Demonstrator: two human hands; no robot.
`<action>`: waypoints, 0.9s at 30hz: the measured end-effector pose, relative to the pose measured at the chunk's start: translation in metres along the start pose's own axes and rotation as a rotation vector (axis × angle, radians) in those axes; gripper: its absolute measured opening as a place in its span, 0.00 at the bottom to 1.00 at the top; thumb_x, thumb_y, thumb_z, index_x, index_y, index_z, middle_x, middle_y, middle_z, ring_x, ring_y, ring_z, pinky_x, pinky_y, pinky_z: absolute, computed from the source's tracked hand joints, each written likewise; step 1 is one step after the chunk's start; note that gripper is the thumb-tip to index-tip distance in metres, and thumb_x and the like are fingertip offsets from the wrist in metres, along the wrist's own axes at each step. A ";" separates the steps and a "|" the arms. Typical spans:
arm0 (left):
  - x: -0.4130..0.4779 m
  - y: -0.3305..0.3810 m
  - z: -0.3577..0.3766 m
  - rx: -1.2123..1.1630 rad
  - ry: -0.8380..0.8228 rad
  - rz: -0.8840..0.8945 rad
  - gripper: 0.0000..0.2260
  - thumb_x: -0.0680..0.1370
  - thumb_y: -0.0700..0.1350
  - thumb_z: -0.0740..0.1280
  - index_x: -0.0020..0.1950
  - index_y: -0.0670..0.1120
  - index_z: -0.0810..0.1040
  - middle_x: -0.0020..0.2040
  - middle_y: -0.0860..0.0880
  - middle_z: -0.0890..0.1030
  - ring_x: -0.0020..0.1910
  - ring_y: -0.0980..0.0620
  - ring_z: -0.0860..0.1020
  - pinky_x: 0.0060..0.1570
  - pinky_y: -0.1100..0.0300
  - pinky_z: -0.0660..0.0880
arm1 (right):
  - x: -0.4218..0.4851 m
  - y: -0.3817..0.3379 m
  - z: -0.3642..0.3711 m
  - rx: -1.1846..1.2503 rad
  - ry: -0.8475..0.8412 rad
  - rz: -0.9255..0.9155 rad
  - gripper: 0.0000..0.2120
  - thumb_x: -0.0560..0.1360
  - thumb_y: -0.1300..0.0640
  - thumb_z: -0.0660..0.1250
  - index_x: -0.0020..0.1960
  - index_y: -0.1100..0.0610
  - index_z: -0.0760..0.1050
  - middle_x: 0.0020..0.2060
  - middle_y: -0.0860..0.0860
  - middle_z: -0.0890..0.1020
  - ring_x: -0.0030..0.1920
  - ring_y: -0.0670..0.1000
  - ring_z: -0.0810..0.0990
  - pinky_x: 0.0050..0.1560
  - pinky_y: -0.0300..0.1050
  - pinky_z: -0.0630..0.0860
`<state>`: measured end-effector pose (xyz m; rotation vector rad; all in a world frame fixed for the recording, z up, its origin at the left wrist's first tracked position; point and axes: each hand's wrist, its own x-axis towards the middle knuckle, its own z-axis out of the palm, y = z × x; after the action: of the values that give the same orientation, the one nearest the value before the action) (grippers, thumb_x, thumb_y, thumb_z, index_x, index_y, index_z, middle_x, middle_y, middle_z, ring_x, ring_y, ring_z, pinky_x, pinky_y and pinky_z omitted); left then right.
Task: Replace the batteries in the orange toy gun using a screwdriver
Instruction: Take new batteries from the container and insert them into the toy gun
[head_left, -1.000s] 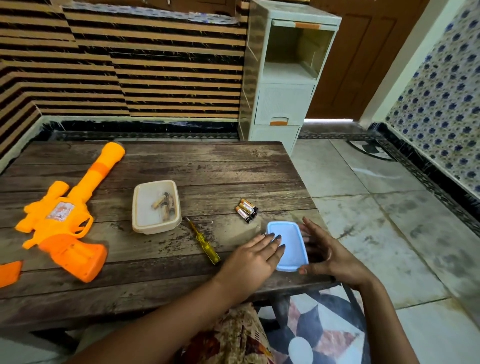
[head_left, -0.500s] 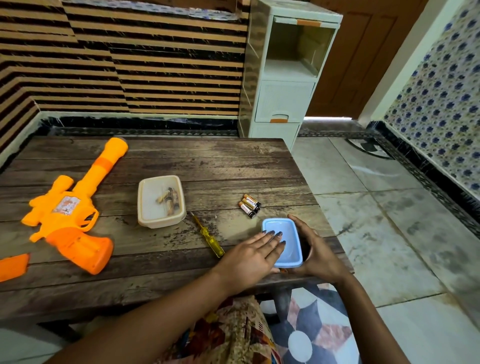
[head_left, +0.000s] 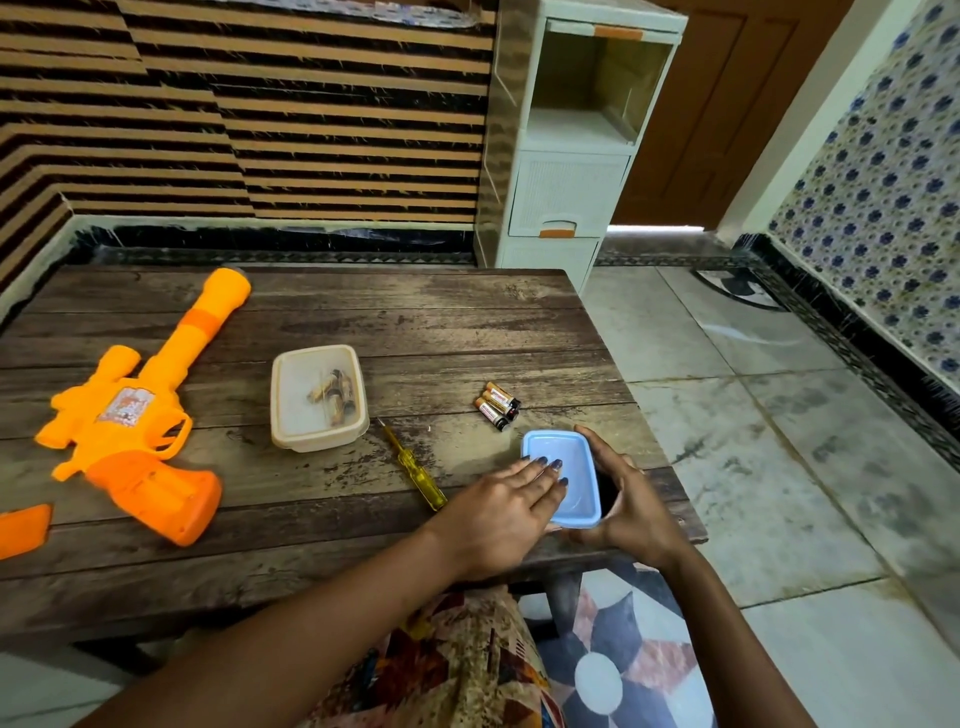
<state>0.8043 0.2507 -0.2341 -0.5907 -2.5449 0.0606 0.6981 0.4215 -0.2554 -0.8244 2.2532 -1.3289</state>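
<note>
My left hand (head_left: 498, 512) lies flat on the lid (head_left: 571, 467), fingers straight. My right hand (head_left: 628, 504) curls round the lid's right edge and grips it, at the near right corner of the bench (head_left: 415, 322). Just beyond lie the batteries (head_left: 497, 406), and just left lies the screwdriver (head_left: 413, 465). Further left stands a tub (head_left: 311, 441) holding worn cells. The gun (head_left: 135, 415) lies on its side at the far left, well apart from both hands.
</note>
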 end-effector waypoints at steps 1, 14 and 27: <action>0.000 0.000 0.000 0.019 0.003 0.005 0.21 0.75 0.48 0.53 0.56 0.41 0.81 0.54 0.43 0.82 0.54 0.48 0.81 0.56 0.56 0.76 | 0.000 0.000 0.000 0.013 0.003 0.006 0.54 0.48 0.42 0.82 0.71 0.42 0.62 0.63 0.54 0.74 0.61 0.47 0.76 0.63 0.53 0.73; 0.001 0.002 0.015 0.164 0.074 0.032 0.24 0.76 0.53 0.52 0.54 0.41 0.82 0.51 0.43 0.84 0.50 0.48 0.82 0.53 0.57 0.78 | 0.001 0.002 0.005 -0.052 0.059 0.021 0.53 0.48 0.46 0.82 0.70 0.45 0.65 0.59 0.52 0.77 0.56 0.47 0.79 0.58 0.52 0.77; 0.000 0.009 0.014 0.063 0.114 -0.103 0.27 0.83 0.49 0.45 0.53 0.39 0.82 0.51 0.42 0.83 0.51 0.47 0.82 0.53 0.55 0.78 | 0.000 0.003 0.012 -0.026 0.128 0.040 0.47 0.49 0.47 0.80 0.65 0.34 0.66 0.55 0.54 0.78 0.54 0.49 0.79 0.55 0.53 0.78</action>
<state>0.8009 0.2603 -0.2477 -0.4261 -2.4487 0.0687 0.7044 0.4147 -0.2639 -0.7184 2.3767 -1.3721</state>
